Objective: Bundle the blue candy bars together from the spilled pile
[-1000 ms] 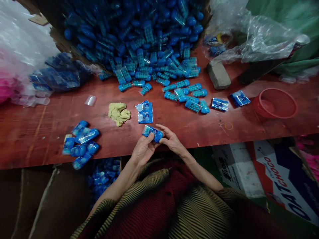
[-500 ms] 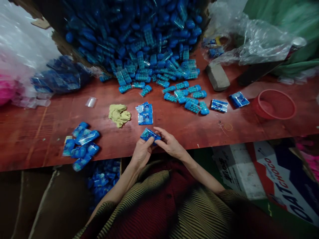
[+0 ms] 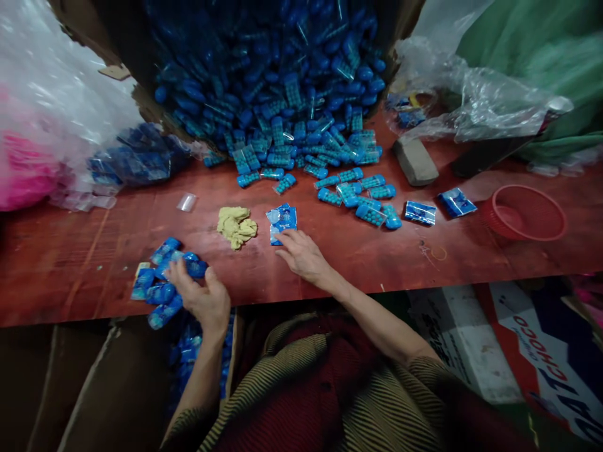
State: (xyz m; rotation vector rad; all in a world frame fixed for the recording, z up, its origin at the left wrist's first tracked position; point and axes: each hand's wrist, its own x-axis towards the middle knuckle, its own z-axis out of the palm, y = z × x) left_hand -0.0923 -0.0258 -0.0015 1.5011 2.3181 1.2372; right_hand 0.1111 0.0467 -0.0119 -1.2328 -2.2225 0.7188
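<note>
My left hand [image 3: 205,298] is at the left, its fingers spread over a small pile of blue wrapped bottles [image 3: 160,293]. Its fingertips partly cover the upper bottles in that pile. My right hand [image 3: 305,257] reaches to the flat blue printed sleeves [image 3: 283,218] lying in front of me. Its fingers are stretched out, with the tips at the lower edge of the sleeves; I see nothing held in it. Between the hands and a little farther back lies a crumpled lump of yellow-green putty or cloth [image 3: 235,227].
At the back, a large open carton [image 3: 407,19] spills clear bottles of blue beads [image 3: 282,157] onto the red tabletop [image 3: 70,251]. Toward the right are a grey block [image 3: 415,162], blue packs of sleeves [image 3: 420,213] and a red plastic basket [image 3: 527,232]. Plastic bags flank the carton.
My hands have parted. The blue packet they both held is gone from between them; my left hand has moved left to the pile, my right hand forward to the sleeves. The view has shifted slightly.
</note>
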